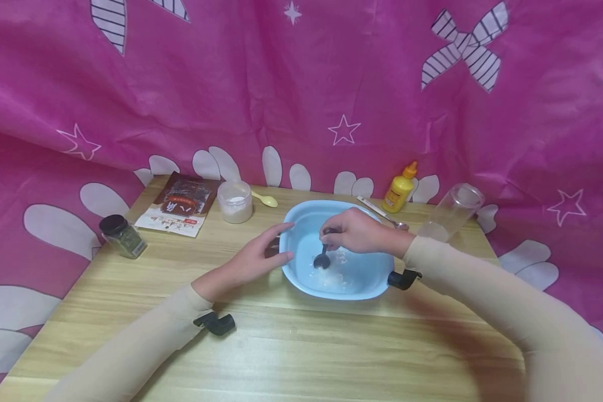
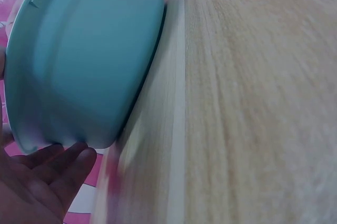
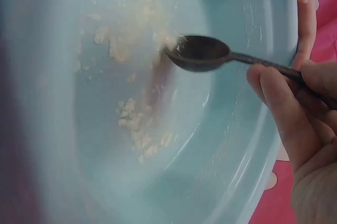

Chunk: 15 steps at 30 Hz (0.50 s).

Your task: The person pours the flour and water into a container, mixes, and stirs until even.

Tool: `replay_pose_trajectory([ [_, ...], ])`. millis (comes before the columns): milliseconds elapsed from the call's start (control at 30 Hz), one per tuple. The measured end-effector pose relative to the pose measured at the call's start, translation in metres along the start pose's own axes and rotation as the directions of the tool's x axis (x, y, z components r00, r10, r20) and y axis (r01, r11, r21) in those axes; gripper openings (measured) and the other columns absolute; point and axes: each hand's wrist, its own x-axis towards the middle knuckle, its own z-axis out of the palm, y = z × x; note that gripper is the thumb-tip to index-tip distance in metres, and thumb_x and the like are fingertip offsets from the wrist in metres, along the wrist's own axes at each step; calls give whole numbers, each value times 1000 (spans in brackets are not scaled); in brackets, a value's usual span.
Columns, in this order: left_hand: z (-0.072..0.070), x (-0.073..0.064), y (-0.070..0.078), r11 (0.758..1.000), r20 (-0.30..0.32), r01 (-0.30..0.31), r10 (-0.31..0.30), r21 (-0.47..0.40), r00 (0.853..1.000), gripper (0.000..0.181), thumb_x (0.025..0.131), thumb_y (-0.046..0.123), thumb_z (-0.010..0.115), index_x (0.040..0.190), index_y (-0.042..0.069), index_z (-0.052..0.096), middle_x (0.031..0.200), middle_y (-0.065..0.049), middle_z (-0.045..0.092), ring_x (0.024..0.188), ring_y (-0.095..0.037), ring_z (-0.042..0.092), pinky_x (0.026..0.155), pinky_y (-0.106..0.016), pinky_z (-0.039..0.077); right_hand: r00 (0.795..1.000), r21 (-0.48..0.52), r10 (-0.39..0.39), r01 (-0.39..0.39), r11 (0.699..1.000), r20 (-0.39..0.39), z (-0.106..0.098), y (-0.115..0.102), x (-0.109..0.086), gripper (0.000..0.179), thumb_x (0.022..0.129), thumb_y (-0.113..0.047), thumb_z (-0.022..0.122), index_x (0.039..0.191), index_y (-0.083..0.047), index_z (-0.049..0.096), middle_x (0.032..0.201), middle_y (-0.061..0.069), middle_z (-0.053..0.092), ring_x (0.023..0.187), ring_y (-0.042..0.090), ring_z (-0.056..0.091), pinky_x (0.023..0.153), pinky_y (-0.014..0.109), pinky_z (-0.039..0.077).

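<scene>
A light blue plastic basin [image 1: 301, 286] stands on the wooden table. Its floor carries wet, pale clumps [image 3: 139, 129], some spread thin. My right hand [image 1: 354, 231] pinches the handle of a dark spoon [image 1: 322, 261] over the basin. In the right wrist view the bowl of this spoon [image 3: 200, 53] is tilted among the clumps, with a little pale stuff at its tip. My left hand [image 1: 248, 258] holds the basin's left side, thumb and forefinger at the rim. Seen from the left wrist, the other fingers [image 2: 73, 169] lie against the outer wall.
Back left are a dark-lidded jar [image 1: 125, 237], a brown-and-white packet [image 1: 178, 204], a clear tub of white powder [image 1: 235, 202] and a yellow spoon [image 1: 266, 200]. Behind the basin's right side are a yellow bottle [image 1: 399, 190], a metal measuring spoon [image 1: 377, 207] and a clear container [image 1: 452, 211]. A pink curtain [image 1: 291, 84] hangs behind.
</scene>
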Motion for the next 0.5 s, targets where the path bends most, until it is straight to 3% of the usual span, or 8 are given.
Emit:
replay_pose_trajectory([
  [67, 0, 0, -1, 1000, -1, 1, -1, 3, 1000, 72, 108, 18, 74, 171, 6, 40, 170, -25, 45, 142, -47, 61, 116, -50, 57, 1000, -58, -2, 3, 998, 6, -2, 1, -1, 9, 107, -16, 76, 105, -14, 84, 88, -8, 80, 81, 6, 76, 74, 32, 64],
  [200, 0, 0, -2, 1000, -3, 8, -8, 9, 1000, 73, 108, 20, 75, 171, 8, 41, 170, -24, 46, 142, -46, 62, 115, -49, 57, 997, -95, 67, -62, 994, 48, -10, 6, -2, 10, 107, -13, 75, 103, -11, 83, 86, -6, 78, 79, 7, 77, 73, 31, 65],
  [367, -1, 2, -4, 1000, 3, 20, -20, 16, 1000, 74, 107, 21, 77, 172, 11, 40, 171, -20, 46, 143, -44, 62, 116, -48, 57, 976, 51, 96, -108, 993, 195, -6, -1, -2, 13, 107, -14, 76, 108, -5, 84, 90, -4, 81, 83, 11, 82, 80, 32, 68],
  [433, -1, 2, -4, 1000, 3, 22, -22, 16, 1000, 75, 107, 21, 77, 172, 11, 40, 172, -20, 45, 143, -43, 62, 116, -48, 57, 976, 107, 84, -108, 988, 203, -1, -4, 0, 14, 107, -15, 76, 111, -4, 84, 91, -4, 82, 85, 12, 82, 83, 32, 68],
  [500, -1, 1, -3, 1000, 2, 21, -21, 13, 1000, 74, 108, 21, 76, 172, 11, 40, 172, -20, 45, 143, -43, 61, 116, -48, 57, 983, 136, 84, -107, 985, 161, 2, -3, 6, 15, 107, -17, 77, 112, -4, 84, 93, -4, 82, 87, 12, 83, 85, 34, 69],
])
